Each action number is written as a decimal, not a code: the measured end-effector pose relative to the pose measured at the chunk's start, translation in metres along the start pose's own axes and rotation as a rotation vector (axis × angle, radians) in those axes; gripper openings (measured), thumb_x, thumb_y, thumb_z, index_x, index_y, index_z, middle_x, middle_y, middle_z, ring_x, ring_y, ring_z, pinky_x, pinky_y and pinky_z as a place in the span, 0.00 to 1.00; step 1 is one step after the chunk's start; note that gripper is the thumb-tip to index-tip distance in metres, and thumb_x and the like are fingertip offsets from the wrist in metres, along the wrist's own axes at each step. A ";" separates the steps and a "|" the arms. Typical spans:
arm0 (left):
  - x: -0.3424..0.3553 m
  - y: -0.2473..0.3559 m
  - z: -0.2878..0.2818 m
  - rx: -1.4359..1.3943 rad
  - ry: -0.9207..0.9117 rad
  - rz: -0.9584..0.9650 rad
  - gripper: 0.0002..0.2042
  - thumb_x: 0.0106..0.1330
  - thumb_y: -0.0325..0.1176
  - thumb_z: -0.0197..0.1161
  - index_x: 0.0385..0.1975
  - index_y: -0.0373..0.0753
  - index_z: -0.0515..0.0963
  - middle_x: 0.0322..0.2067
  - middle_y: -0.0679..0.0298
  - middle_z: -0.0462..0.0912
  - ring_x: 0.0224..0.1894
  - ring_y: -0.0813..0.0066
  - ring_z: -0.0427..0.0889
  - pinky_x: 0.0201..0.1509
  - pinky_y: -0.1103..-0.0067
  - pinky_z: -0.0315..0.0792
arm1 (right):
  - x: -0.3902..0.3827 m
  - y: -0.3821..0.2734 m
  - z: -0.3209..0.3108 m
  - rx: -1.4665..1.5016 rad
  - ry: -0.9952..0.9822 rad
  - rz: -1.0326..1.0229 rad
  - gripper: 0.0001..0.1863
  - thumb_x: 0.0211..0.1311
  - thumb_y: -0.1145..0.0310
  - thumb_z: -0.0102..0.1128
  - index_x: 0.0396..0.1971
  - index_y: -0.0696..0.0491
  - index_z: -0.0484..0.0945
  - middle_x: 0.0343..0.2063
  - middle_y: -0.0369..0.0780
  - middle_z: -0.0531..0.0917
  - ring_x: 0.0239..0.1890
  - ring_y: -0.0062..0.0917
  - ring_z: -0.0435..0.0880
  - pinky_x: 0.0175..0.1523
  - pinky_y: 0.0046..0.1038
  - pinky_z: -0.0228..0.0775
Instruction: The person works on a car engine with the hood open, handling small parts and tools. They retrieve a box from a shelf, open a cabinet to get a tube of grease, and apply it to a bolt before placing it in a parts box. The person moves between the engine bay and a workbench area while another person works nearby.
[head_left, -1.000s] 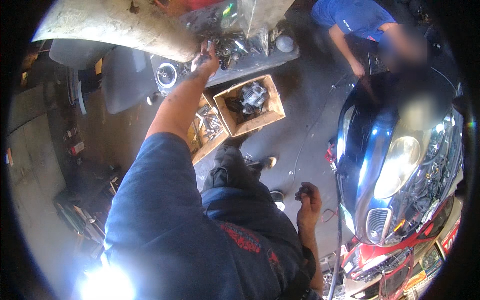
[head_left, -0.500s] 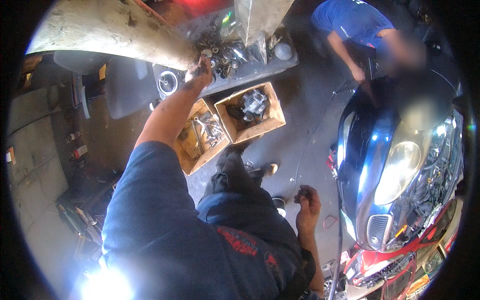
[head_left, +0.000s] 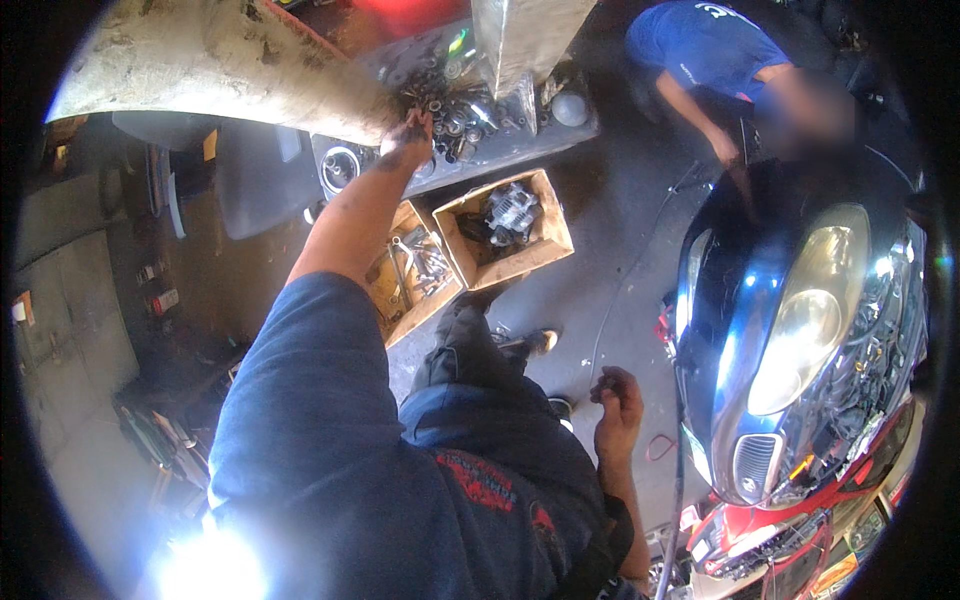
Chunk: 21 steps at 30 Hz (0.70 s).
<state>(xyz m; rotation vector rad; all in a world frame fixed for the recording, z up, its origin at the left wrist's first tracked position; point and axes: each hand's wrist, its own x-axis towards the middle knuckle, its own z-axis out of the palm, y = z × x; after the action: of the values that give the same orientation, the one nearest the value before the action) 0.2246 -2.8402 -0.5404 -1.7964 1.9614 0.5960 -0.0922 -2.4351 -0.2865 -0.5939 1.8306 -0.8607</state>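
Note:
My left hand [head_left: 408, 140] reaches forward to a heap of small metal parts [head_left: 462, 118] on a dark workbench [head_left: 450, 170]. Its fingertips blend into the dark pieces, so whether they grip one is hidden. Low at my right side, my right hand [head_left: 618, 408] is raised with its fingers curled in. A small dark thing seems to sit at its fingertips, too small to name. Below the bench stand two open cardboard boxes. The right box [head_left: 555, 245] holds a silvery alternator-like part [head_left: 511, 212]; the left box [head_left: 410, 325] holds wrenches and sockets [head_left: 425, 265].
A pale post [head_left: 515, 50] rises from the bench, and a large pale beam [head_left: 230, 70] crosses the upper left. On the right is a dark blue car front [head_left: 730, 330] with its headlight [head_left: 810, 310]. A co-worker in a blue shirt [head_left: 710, 50] leans over it.
My left hand has shifted slightly right; a round metal piece seen at its fingertips before no longer shows there. My right hand has barely moved. The co-worker's arm has shifted slightly.

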 end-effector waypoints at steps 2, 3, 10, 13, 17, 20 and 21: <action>-0.021 0.000 0.003 0.290 0.025 0.080 0.30 0.70 0.33 0.39 0.73 0.44 0.45 0.74 0.57 0.44 0.69 0.52 0.61 0.71 0.64 0.60 | -0.001 -0.001 -0.001 0.018 0.021 -0.007 0.15 0.61 0.76 0.49 0.48 0.60 0.74 0.36 0.40 0.78 0.37 0.22 0.78 0.44 0.25 0.71; -0.029 0.000 0.002 0.225 0.013 0.093 0.30 0.70 0.33 0.39 0.73 0.43 0.46 0.74 0.57 0.43 0.69 0.51 0.61 0.71 0.64 0.60 | 0.000 -0.002 -0.001 0.040 0.032 -0.007 0.15 0.61 0.76 0.49 0.48 0.60 0.74 0.37 0.40 0.78 0.37 0.23 0.78 0.44 0.25 0.71; -0.063 0.006 -0.003 -0.044 -0.002 0.082 0.29 0.70 0.33 0.39 0.72 0.43 0.47 0.74 0.58 0.42 0.70 0.51 0.59 0.72 0.64 0.59 | 0.000 0.000 0.002 0.069 0.038 -0.015 0.16 0.62 0.74 0.50 0.49 0.61 0.73 0.36 0.40 0.78 0.37 0.22 0.77 0.45 0.25 0.71; -0.069 0.004 0.012 -0.139 0.088 0.139 0.28 0.71 0.35 0.40 0.72 0.44 0.50 0.74 0.59 0.42 0.71 0.52 0.57 0.71 0.64 0.59 | 0.001 0.001 0.005 0.083 0.029 -0.048 0.16 0.62 0.73 0.50 0.48 0.60 0.74 0.34 0.39 0.77 0.35 0.22 0.76 0.43 0.25 0.70; -0.085 0.001 0.038 0.058 0.088 0.274 0.27 0.71 0.38 0.43 0.71 0.47 0.54 0.74 0.58 0.44 0.68 0.52 0.61 0.69 0.64 0.62 | 0.000 0.002 0.007 0.114 0.017 -0.037 0.16 0.62 0.72 0.51 0.48 0.60 0.74 0.35 0.39 0.77 0.36 0.21 0.76 0.43 0.24 0.70; -0.099 0.000 0.047 -0.005 0.147 0.328 0.21 0.70 0.37 0.46 0.63 0.46 0.65 0.65 0.54 0.61 0.60 0.52 0.70 0.63 0.63 0.69 | -0.001 0.001 0.007 0.133 0.009 -0.021 0.16 0.63 0.72 0.52 0.49 0.60 0.74 0.36 0.39 0.78 0.37 0.21 0.77 0.44 0.24 0.71; -0.102 -0.001 0.048 -0.005 0.145 0.351 0.20 0.70 0.38 0.46 0.61 0.46 0.67 0.62 0.54 0.64 0.59 0.52 0.71 0.61 0.63 0.70 | -0.001 0.001 0.007 0.121 0.010 -0.018 0.16 0.63 0.72 0.52 0.49 0.60 0.74 0.36 0.39 0.78 0.38 0.21 0.77 0.44 0.24 0.71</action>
<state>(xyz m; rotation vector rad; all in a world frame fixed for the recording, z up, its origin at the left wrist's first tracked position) 0.2345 -2.7297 -0.5222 -1.5448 2.4006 0.5910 -0.0857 -2.4359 -0.2887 -0.5312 1.7704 -0.9810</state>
